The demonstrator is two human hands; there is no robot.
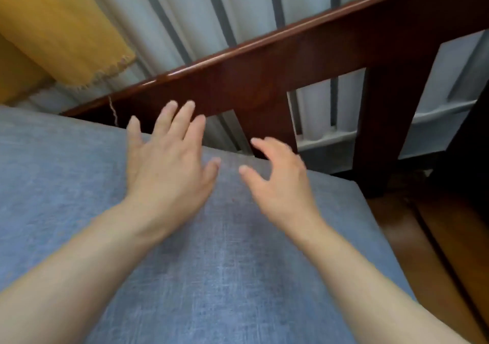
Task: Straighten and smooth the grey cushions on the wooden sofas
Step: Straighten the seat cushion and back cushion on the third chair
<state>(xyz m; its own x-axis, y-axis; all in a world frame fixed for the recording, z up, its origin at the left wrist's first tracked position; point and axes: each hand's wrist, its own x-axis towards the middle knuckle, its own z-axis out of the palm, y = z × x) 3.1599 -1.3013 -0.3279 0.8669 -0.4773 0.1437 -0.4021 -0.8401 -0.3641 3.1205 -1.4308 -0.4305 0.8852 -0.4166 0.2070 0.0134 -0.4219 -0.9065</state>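
The grey seat cushion (79, 185) fills the lower left of your view and lies directly under both forearms, its surface running away from you toward the dark wooden sofa backrest (264, 79). Its far edge sits just in front of that rail, and its right-hand corner ends just past your right wrist, where the wooden floor (436, 238) shows. Your left hand (169, 163) is flat and released, fingers straight and reaching over the far edge. Your right hand (277, 177) is loosely curled and grasps nothing, poised near the same edge. Both are about equally near; I judge the next stroke runs along that back edge.
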